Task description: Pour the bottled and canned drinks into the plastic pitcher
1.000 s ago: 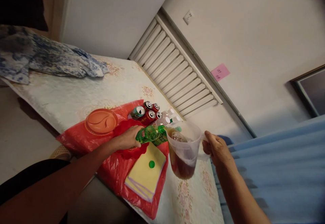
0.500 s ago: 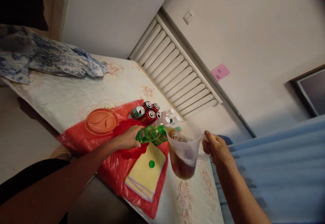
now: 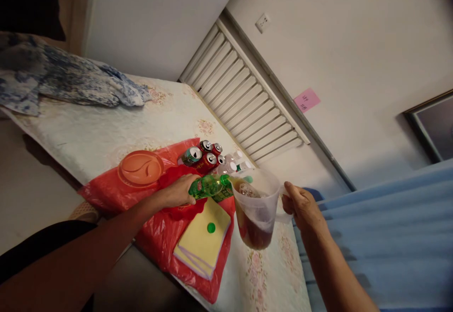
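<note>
My left hand [image 3: 181, 190] is wrapped round a green plastic bottle [image 3: 207, 187], held on its side with its uncapped neck at the rim of a clear plastic pitcher [image 3: 256, 215]. My right hand [image 3: 303, 207] grips the pitcher's handle from the right. Brown liquid with bubbles on top fills part of the pitcher, which hangs over the table. Below the bottle, a green cap [image 3: 211, 228] rests on a folded yellow cloth [image 3: 196, 248]. A red scalloped dish [image 3: 171, 176] lies partly hidden under my left hand.
An orange round dish [image 3: 140, 169] sits on red plastic sheeting [image 3: 155, 246]. Several opened drink cans [image 3: 208, 161] and clear bottles [image 3: 231, 166] stand behind. Beyond the floral tablecloth [image 3: 170, 118] is a white radiator [image 3: 244, 88]. A blue curtain [image 3: 389, 236] hangs at right; patterned fabric [image 3: 78, 80] lies at left.
</note>
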